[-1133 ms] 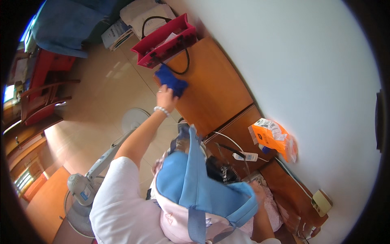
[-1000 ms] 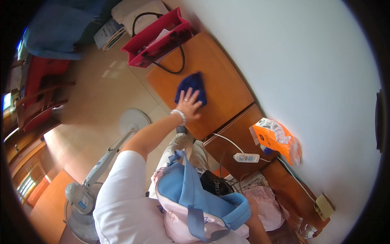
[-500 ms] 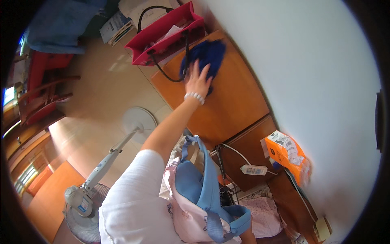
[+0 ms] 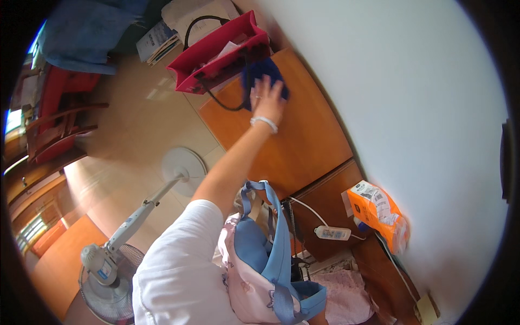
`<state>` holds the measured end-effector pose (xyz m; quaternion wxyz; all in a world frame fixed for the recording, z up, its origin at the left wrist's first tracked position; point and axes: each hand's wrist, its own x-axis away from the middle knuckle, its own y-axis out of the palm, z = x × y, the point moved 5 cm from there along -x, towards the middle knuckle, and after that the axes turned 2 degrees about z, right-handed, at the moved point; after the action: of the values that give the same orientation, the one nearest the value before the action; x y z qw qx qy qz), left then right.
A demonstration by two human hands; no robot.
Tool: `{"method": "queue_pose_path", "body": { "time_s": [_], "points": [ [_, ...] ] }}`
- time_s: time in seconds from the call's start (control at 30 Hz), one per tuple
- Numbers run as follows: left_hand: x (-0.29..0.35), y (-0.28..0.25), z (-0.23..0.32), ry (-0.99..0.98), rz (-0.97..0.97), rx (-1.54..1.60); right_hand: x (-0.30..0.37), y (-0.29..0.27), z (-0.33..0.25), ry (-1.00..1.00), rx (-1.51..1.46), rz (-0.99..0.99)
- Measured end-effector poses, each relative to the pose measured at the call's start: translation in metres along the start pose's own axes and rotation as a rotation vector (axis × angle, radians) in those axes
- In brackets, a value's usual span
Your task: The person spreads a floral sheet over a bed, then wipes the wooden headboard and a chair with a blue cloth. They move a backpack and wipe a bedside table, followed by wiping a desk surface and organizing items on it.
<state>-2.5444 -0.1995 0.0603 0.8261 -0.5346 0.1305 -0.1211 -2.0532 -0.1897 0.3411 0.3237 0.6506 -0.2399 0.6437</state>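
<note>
My left hand (image 4: pixel 267 101) lies with spread fingers on a crumpled dark blue cloth (image 4: pixel 262 71) and presses it against the top of a wooden cabinet (image 4: pixel 295 138). A pale beaded bracelet circles the wrist. Beside the cloth stands a red tote bag (image 4: pixel 189 85) with papers inside, its black handle looping over the wood next to my fingers. A pink and light blue backpack (image 4: pixel 252 287) hangs in front of me. Only a sliver of my right hand (image 4: pixel 320 318) shows below the backpack's strap at the lower edge; its fingers are hidden.
A standing fan (image 4: pixel 100 265) leans across the lower left, its round base (image 4: pixel 181 162) on the tiled floor. By the wall lie an orange tissue pack (image 4: pixel 374 208) and a white power strip (image 4: pixel 333 233) with cables. Books (image 4: pixel 157 40) sit at the back beside the tote bag.
My left hand and the blue cloth have shifted slightly on the wood, and the cloth now looks more bunched, closer to the tote bag. The view has tilted a little.
</note>
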Motion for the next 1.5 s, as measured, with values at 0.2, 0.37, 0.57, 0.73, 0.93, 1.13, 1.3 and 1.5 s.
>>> {"method": "queue_pose_path", "body": {
  "time_s": [0.2,0.37,0.57,0.73,0.93,1.13,1.3,1.5],
  "points": [
    [0.183,0.046,0.103,0.962,-0.5,0.156,0.002,0.009,-0.009,-0.167,0.37,-0.024],
    [0.226,-0.018,0.007,1.309,-0.823,0.212,0.022,-0.008,-0.028,-0.544,0.97,0.144],
    [0.093,-0.055,-0.092,0.584,-0.496,-0.075,0.032,0.004,-0.047,-0.714,0.789,0.243],
    [0.043,-0.045,-0.078,0.117,-0.063,-0.195,0.055,0.043,-0.088,-0.925,0.838,0.131],
    [0.138,-0.055,-0.095,0.59,-0.34,-0.236,0.081,0.021,-0.128,-1.213,0.804,0.282],
    [0.183,-0.074,-0.123,0.477,-0.44,-0.125,0.056,0.032,-0.216,-1.554,0.604,0.367],
    [0.236,-0.072,-0.12,0.218,-0.649,-0.13,-0.014,0.084,-0.299,-1.55,0.56,0.328],
    [0.293,-0.104,-0.101,-0.311,-0.418,0.186,-0.079,0.114,-0.343,-1.549,0.78,0.41]
  ]
}}
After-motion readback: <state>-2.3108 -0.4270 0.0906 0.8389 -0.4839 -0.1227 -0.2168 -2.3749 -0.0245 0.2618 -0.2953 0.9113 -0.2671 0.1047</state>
